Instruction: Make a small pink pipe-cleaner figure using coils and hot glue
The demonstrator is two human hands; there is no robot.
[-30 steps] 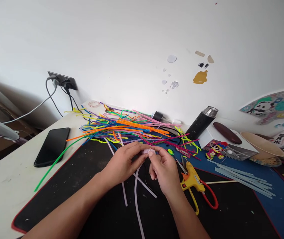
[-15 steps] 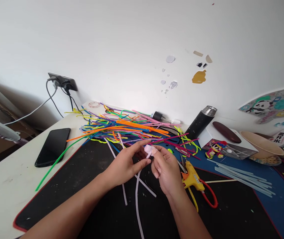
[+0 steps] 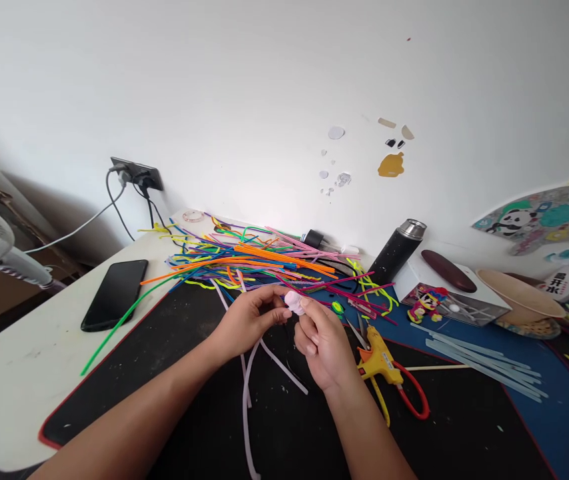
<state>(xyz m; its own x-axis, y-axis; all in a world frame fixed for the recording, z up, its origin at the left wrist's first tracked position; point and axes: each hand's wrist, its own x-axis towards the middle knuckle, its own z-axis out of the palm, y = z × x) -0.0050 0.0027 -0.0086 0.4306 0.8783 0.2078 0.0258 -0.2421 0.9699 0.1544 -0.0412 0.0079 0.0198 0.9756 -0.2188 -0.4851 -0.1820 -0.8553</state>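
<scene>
A small, pale lilac coil of pipe cleaner [image 3: 293, 301] sits between my two hands above the black mat. My right hand [image 3: 325, 340] pinches it between thumb and curled fingers. Closed at the coil's left side, my left hand [image 3: 248, 321] has its thumb and fingertips together on the same pipe cleaner. A long tail [image 3: 246, 420] hangs from below my left hand to the front of the mat. Two more pale lilac pipe cleaners lie on the mat, one of them a short strip [image 3: 284, 368] between my forearms.
A heap of coloured pipe cleaners [image 3: 264, 257] lies along the wall. Right of my hands are a yellow glue gun [image 3: 380, 359], red-handled scissors [image 3: 422, 407] and glue sticks [image 3: 484, 360]. A black flask [image 3: 395, 250] leans behind. At left lies a phone [image 3: 114, 293].
My hands have turned the coil slightly, and the hanging tail has swung left. My left fingers have closed in more. The view has shifted a little.
</scene>
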